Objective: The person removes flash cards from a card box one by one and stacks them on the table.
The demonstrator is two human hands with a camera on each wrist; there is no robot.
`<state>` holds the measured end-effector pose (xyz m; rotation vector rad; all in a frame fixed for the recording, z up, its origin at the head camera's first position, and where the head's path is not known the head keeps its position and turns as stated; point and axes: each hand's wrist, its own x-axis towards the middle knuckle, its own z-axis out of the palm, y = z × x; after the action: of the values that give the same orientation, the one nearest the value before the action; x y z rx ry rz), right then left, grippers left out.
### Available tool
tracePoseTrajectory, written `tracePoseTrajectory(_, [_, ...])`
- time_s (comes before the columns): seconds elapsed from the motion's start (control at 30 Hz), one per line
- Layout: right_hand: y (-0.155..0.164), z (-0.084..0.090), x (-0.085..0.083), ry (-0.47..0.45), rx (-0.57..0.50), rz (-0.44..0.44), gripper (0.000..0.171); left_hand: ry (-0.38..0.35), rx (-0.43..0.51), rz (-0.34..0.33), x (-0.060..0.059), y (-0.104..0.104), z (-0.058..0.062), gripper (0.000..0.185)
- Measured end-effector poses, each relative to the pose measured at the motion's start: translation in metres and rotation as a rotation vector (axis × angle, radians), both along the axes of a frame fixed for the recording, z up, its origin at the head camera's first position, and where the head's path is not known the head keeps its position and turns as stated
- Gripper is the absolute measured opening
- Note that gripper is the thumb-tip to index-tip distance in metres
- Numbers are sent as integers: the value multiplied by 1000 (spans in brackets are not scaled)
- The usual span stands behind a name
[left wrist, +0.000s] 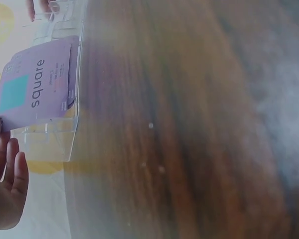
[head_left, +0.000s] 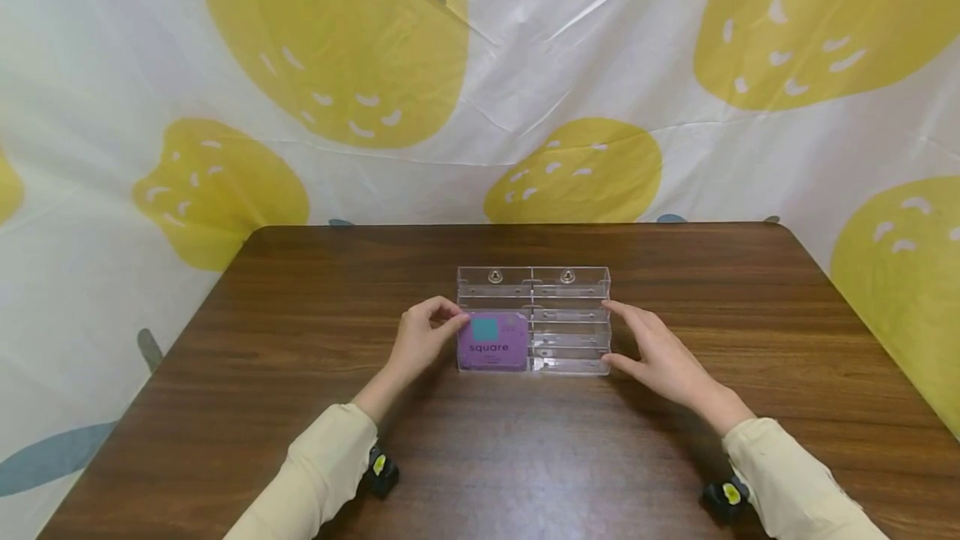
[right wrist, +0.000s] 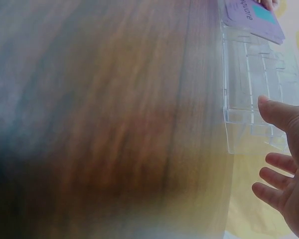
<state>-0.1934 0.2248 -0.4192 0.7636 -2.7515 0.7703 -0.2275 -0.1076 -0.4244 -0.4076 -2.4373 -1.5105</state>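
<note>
In the head view a clear plastic card holder (head_left: 570, 340) with two columns of stepped pockets stands mid-table. A purple card (head_left: 492, 348) with a teal square and the word "square" sits in the front of its left column. My left hand (head_left: 423, 334) pinches the card's upper left corner between thumb and fingers. In the left wrist view the edge of another purple card (left wrist: 71, 99) shows behind that card (left wrist: 35, 87). At the holder's right side, my right hand (head_left: 663, 357) rests its thumb and fingertips along the edge, fingers fairly straight and spread.
The holder stands on a dark brown wooden table (head_left: 480, 457). Behind the table hangs a white cloth (head_left: 525, 40) printed with yellow fruit. The pockets of the right column hold no cards. Black wrist cameras (head_left: 382, 473) sit below both cream sleeves (head_left: 322, 465).
</note>
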Motion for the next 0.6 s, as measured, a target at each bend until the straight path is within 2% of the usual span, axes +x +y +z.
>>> tracePoseTrajectory(0.37, [0,-1,0,10,-3,5,71,-6,14,-3,0,-2,1,8])
tracePoseTrajectory(0.6, [-1,-1,0,3,-3,-1,71,-22,66,-1,-1,-1,2,9])
